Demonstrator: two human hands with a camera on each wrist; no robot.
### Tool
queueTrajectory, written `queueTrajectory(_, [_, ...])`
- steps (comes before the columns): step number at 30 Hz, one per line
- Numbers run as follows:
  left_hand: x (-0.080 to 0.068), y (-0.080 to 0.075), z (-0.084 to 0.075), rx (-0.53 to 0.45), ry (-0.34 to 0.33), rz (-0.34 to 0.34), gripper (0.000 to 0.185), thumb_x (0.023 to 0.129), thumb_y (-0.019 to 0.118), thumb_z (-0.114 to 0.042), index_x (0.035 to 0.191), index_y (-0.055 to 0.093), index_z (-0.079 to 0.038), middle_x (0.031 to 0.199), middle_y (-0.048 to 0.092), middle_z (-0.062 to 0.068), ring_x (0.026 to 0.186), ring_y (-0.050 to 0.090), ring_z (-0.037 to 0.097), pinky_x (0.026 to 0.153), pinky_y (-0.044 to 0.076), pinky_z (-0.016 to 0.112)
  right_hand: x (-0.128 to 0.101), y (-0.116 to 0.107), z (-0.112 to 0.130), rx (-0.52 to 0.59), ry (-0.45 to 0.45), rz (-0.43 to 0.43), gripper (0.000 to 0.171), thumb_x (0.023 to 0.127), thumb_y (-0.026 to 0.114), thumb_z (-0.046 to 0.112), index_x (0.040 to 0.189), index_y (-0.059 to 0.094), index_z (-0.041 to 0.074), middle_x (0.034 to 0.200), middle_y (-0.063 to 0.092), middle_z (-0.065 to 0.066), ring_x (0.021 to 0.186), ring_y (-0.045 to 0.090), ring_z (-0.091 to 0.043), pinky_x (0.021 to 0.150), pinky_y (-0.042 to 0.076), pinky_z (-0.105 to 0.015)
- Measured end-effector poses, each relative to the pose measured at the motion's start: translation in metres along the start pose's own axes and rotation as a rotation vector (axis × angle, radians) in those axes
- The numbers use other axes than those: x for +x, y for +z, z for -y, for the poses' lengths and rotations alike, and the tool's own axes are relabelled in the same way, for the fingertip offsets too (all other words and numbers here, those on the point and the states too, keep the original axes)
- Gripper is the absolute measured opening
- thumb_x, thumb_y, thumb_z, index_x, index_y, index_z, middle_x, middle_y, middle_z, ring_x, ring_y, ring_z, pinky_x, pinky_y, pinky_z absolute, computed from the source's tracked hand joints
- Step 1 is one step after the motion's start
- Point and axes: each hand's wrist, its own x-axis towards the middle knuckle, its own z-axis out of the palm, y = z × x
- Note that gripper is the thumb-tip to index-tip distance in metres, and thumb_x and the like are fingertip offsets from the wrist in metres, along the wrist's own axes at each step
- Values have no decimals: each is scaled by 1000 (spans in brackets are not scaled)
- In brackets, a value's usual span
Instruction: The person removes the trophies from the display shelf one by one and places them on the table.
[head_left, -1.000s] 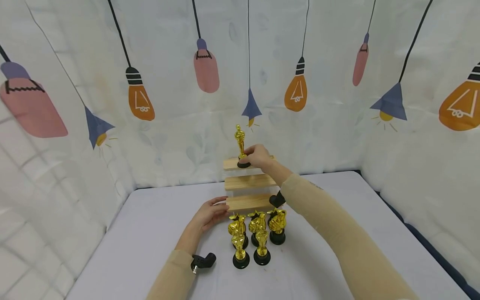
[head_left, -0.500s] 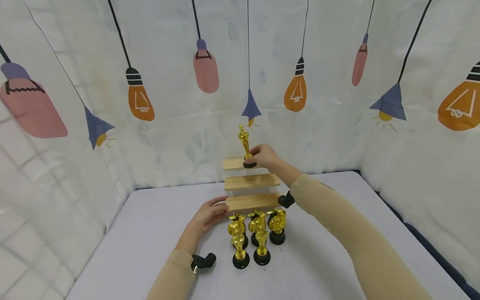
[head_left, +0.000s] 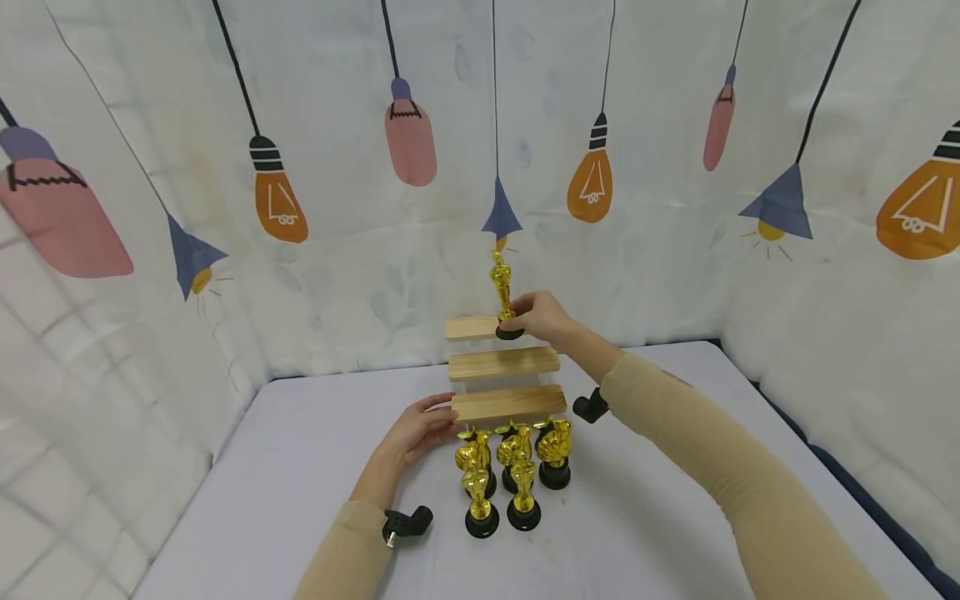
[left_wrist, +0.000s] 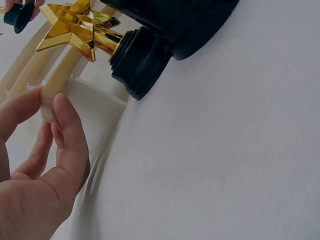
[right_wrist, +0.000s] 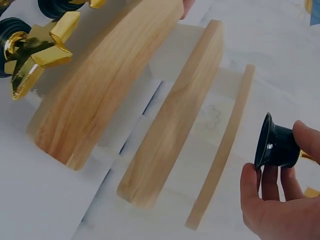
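My right hand (head_left: 546, 318) grips a gold figurine trophy (head_left: 502, 285) by its round black base (right_wrist: 278, 146). The trophy is upright in the head view, in front of the top board (head_left: 469, 327) of a three-step wooden stand. In the right wrist view a gap shows between the base and the top board (right_wrist: 222, 150). With thumb and fingers, my left hand (head_left: 417, 427) pinches the left end of the bottom board (left_wrist: 55, 92). The middle board (head_left: 504, 363) lies between the two.
Several gold trophies on black bases stand in front of the stand, among them a front one (head_left: 481, 504) and a star-topped one (left_wrist: 75, 27). A white cloth (head_left: 300, 467) covers the table. Behind it hangs a lamp-printed curtain (head_left: 360, 275).
My right hand has moved the trophy a little to the right along the top board. My left hand stays at the bottom board's left end.
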Motion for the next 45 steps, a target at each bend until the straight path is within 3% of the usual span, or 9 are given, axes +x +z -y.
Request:
queueTrajectory(8, [1,-2,2,9,11,16,59,97,66,3,150,42,7,130,59,25,95,68,18,80,59,28,-13,-1,-6,-29,-24,15,50,94,77,14,138,59,-3,131,60,-18,124,55,-34,107,45,-48])
queueTrajectory(35, [2,-2,1,7,5,14,58,96,67,1,149,43,6,133,58,25,95,68,18,80,59,28,-75,-15,-35,61,-51,38,50,94,76,15,137,56,-3,130,59,-17,122,55,-32,104,46,-49])
queueTrajectory(45, [2,0,0,8,1,22,58,96,67,3,149,44,7,131,59,23,94,68,18,79,59,27,-93,-27,-45,17,-51,25,54,94,76,19,137,55,-4,132,59,-19,127,50,-37,106,41,-57])
